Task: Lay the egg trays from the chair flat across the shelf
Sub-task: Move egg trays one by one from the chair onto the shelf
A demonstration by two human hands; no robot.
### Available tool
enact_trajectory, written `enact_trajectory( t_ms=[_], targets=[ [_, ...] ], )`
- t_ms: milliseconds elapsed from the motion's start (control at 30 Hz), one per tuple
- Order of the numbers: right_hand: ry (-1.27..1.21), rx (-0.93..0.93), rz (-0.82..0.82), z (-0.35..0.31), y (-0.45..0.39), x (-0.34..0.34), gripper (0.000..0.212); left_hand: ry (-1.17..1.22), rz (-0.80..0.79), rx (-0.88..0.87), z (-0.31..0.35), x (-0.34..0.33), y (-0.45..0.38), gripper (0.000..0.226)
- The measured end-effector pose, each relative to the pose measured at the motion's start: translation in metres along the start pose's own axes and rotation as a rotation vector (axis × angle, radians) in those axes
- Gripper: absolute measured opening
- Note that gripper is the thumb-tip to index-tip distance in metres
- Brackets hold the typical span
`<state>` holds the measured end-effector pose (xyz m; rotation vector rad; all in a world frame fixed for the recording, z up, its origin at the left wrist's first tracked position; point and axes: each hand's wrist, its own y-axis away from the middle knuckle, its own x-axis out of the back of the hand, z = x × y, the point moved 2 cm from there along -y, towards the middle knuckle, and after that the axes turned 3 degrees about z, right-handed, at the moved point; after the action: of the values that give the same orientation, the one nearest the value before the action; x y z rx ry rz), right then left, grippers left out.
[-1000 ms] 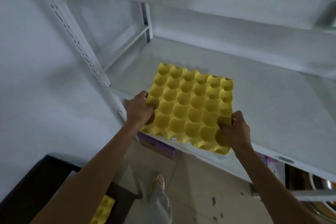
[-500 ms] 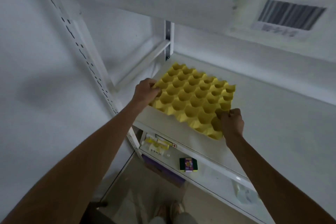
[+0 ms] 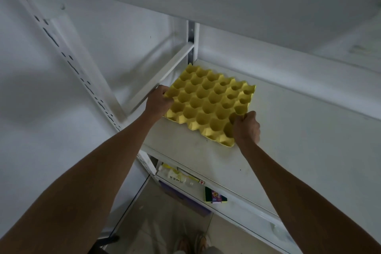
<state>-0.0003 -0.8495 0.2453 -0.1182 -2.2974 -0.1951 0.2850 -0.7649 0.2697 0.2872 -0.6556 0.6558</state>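
Egg tray now deeper on shelf, gripped at both sides.

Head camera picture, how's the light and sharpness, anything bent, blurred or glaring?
Head view: dim, even, greyish light with no glare; the yellow egg tray is the one vivid, fairly sharp thing; the wide lens bows the shelf edges and stretches both forearms; the left hand and right hand look slightly soft.
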Motion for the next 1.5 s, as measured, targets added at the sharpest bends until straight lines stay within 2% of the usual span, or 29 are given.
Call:
enact_trajectory(
  t_ms=[67, 200, 267, 367, 500, 600, 733, 833, 900, 1033, 1167, 1333, 1500],
  targets=[
    [0.021, 0.009, -0.026, -0.001, 0.0, -0.003, 0.02, -0.028, 0.011, 0.004, -0.004, 0.0, 0.003, 0.039],
    [0.049, -0.006, -0.095, 0.0, 0.001, 0.003, 0.02, -0.236, -0.057, 0.006, 0.0, -0.006, 0.012, 0.058],
    [0.039, 0.02, -0.079, -0.001, 0.005, 0.013, 0.029, -0.316, -0.079, -0.006, 0.007, -0.005, 0.022, 0.069],
    [0.173, 0.321, 0.047, -0.008, 0.015, 0.033, 0.044, -0.432, -0.077, -0.071, 0.018, 0.003, 0.047, 0.077],
    [0.368, 0.849, 0.098, -0.027, 0.05, 0.057, 0.045, -0.497, -0.037, -0.163, 0.029, 0.021, 0.11, 0.072],
    [0.345, 1.196, 0.0, -0.033, 0.106, 0.066, 0.042, -0.5, 0.084, -0.167, 0.024, 0.039, 0.186, 0.062],
    [0.314, 1.522, -0.232, -0.013, 0.208, 0.067, 0.041, -0.454, 0.285, 0.015, -0.011, 0.061, 0.319, 0.055],
    [0.329, 1.618, -0.416, 0.01, 0.27, 0.057, 0.044, -0.421, 0.374, 0.179, -0.045, 0.065, 0.414, 0.054],
    [0.375, 1.672, -0.559, 0.032, 0.321, 0.045, 0.046, -0.453, 0.358, 0.323, -0.077, 0.071, 0.482, 0.053],
    [0.549, 1.734, -0.813, 0.076, 0.409, 0.0, 0.049, -0.472, 0.305, 0.591, -0.152, 0.082, 0.593, 0.049],
    [0.666, 1.69, -1.006, 0.107, 0.477, -0.064, 0.044, -0.399, 0.226, 0.794, -0.231, 0.086, 0.652, 0.054],
    [0.799, 1.355, -1.209, 0.14, 0.54, -0.149, 0.045, -0.21, 0.191, 1.019, -0.342, 0.083, 0.686, 0.053],
    [0.834, 1.03, -1.196, 0.164, 0.559, -0.224, 0.038, -0.05, 0.218, 1.192, -0.433, 0.062, 0.706, 0.049]
  ],
)
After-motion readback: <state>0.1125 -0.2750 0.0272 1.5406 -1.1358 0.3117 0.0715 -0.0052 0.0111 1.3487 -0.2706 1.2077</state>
